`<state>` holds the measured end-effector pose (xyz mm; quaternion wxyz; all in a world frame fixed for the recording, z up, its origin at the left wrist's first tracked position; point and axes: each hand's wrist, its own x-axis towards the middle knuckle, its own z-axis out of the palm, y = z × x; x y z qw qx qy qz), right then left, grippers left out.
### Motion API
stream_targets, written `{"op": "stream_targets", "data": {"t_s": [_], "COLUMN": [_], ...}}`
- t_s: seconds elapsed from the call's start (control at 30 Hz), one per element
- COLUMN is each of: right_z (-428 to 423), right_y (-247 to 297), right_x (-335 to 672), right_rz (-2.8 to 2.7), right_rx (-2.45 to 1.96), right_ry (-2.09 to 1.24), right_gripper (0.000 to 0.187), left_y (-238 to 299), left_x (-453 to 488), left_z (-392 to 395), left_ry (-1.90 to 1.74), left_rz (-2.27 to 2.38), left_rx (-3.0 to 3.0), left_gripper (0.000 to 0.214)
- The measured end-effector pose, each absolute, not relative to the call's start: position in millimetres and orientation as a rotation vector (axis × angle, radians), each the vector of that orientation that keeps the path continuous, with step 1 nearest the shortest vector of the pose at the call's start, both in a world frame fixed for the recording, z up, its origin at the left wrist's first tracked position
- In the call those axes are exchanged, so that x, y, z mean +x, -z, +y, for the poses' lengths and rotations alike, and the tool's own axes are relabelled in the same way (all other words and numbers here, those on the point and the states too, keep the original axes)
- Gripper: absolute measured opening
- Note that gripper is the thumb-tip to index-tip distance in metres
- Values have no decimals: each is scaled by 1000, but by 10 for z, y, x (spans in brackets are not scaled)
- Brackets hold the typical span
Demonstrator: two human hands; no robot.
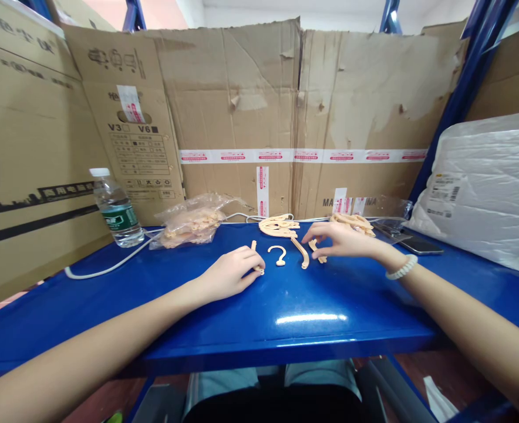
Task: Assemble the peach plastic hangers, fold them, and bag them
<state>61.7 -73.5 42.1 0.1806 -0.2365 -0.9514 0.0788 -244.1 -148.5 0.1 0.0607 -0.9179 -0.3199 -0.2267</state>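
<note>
My left hand point(232, 274) rests on the blue table with its fingers curled over a beige plastic hanger arm point(253, 245), mostly hidden beneath them. Between my hands lies a loose beige hanger hook point(280, 256). To its right is a curved hanger arm point(302, 254), lying flat. My right hand point(336, 239) hovers over another hanger arm point(318, 251), thumb and fingers apart around it; whether they touch it is hard to tell. Behind these is a pile of beige hanger parts point(277, 227).
A clear bag of beige parts point(193, 223) and a water bottle point(117, 208) stand at the left. More beige parts point(351, 223), a phone point(420, 244) and a white wrapped package point(484, 182) are at the right. Cardboard boxes point(237, 106) wall the back; a white cable point(105, 274) crosses the left.
</note>
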Motion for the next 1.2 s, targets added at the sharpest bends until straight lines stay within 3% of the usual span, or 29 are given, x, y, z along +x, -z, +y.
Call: {"op": "stream_targets", "data": {"t_s": [0.23, 0.53, 0.97, 1.2], "right_z": [-605, -552, -494, -622], "right_y": [-428, -286, -348, -434], "right_x": [902, 785, 858, 840], "right_rz": [-2799, -2833, -2842, -2831], "right_rx": [-877, -915, -1056, -1095], "right_ry": [-191, -385, -381, -290], "right_gripper": [40, 25, 51, 42], "left_y": [-9, 13, 47, 40], "left_x": [-2436, -2461, -2467, -2474], "left_z": [-1476, -1412, -1374, -1377], "left_ry": [688, 718, 787, 795], "left_rz": [-976, -984, -1038, -1036], "left_rx": [-2794, -2803, -2827, -2829], "left_gripper": [11, 11, 10, 10]}}
